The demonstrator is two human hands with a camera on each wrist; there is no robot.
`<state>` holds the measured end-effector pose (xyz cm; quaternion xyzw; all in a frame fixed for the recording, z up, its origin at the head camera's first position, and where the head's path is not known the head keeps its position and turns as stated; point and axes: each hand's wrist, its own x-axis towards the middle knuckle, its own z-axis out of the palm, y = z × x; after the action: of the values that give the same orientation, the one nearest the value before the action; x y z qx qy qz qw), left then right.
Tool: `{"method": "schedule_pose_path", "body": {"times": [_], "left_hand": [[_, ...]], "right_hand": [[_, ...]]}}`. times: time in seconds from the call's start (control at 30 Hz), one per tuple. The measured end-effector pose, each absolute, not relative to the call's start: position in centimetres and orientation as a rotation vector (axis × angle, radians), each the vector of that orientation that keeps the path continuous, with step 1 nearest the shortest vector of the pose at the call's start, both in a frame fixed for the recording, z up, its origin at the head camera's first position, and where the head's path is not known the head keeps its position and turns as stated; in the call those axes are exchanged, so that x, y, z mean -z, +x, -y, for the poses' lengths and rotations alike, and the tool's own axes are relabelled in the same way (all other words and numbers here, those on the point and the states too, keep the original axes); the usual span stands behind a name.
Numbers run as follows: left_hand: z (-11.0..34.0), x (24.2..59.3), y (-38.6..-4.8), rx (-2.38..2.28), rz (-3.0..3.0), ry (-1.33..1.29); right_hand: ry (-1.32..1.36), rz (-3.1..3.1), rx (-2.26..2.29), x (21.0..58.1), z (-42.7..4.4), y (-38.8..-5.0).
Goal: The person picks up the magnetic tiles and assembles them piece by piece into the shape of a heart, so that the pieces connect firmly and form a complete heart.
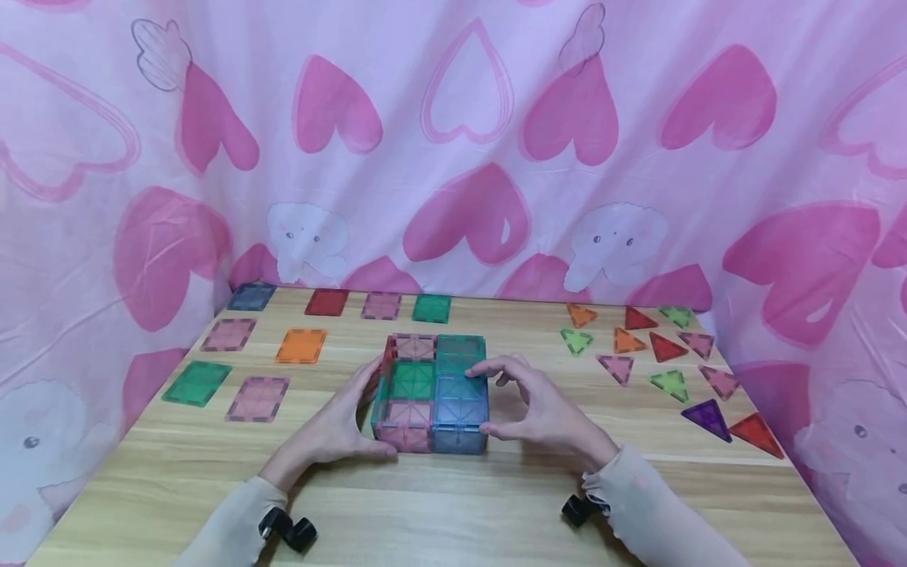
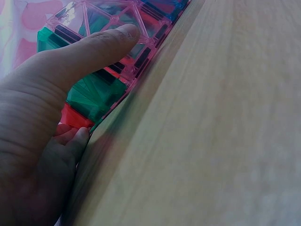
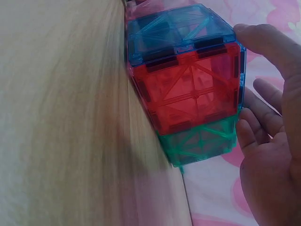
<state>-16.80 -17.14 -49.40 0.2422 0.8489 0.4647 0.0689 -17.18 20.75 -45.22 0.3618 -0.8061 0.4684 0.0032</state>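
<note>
A low box of see-through magnetic tiles (image 1: 404, 425) stands mid-table. Its left half is uncovered, with pink and green squares inside; a green tile (image 1: 460, 354) and a blue tile (image 1: 460, 398) cover its right half. My left hand (image 1: 336, 417) grips the left side, thumb across the pink front tile (image 2: 146, 23) and fingers round behind. At the right, my right hand (image 1: 542, 402) spans the blue top tile, thumb at its front corner and index finger near its back edge. A red side tile (image 3: 193, 89) shows in the right wrist view.
Loose square tiles lie at the left and back, among them an orange one (image 1: 301, 345) and a green one (image 1: 197, 383). Several triangle tiles, including a purple one (image 1: 707, 420), are spread at the right. A pink heart-print curtain (image 1: 468, 102) borders the wooden table (image 1: 439, 512).
</note>
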Motion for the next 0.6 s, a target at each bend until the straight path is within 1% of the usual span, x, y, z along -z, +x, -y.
{"method": "schedule_pose_path", "body": {"times": [0.2,0.33,0.43,0.6], "left_hand": [[17.1,49.3,-16.8,-1.408,-2.545,0.734],[17.2,49.2,-16.8,-1.425,-2.536,0.721],[17.2,49.2,-16.8,-1.469,-2.503,0.714],[16.8,49.4,-17.4,-1.551,-2.386,0.744]], "right_hand": [[1.099,2.499,-1.597,46.1,-21.1,-17.4],[1.012,2.456,-1.915,47.7,-21.8,-17.8],[1.033,2.408,-2.068,49.0,-22.4,-18.4],[1.115,2.559,-1.889,49.6,-23.5,-18.4]]}}
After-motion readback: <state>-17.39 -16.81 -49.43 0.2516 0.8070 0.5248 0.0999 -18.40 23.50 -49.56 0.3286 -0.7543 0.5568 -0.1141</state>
